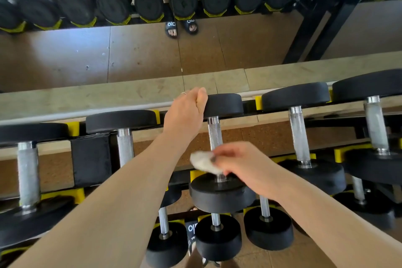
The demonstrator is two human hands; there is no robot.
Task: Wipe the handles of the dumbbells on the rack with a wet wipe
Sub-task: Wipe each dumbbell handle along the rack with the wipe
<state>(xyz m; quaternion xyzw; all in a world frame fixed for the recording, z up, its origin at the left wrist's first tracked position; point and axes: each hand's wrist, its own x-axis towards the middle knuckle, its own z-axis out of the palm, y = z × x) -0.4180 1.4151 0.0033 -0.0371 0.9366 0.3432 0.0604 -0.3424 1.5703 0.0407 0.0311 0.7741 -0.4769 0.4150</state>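
Rack (263, 105) below: left hand (185, 113) grips dumbbell head (224, 104), right hand (245, 164) pinches wipe (203, 161)

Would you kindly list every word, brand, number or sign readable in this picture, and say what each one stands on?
"alo", mirror-reversed: on the straps of the two black slides reflected in the mirror.
"alo", partly hidden: on the strap of the black slide below the rack, seen directly.
Dumbbell heads, handles and the wet wipe: no readable marking; the reflected end faces are too blurred to read.
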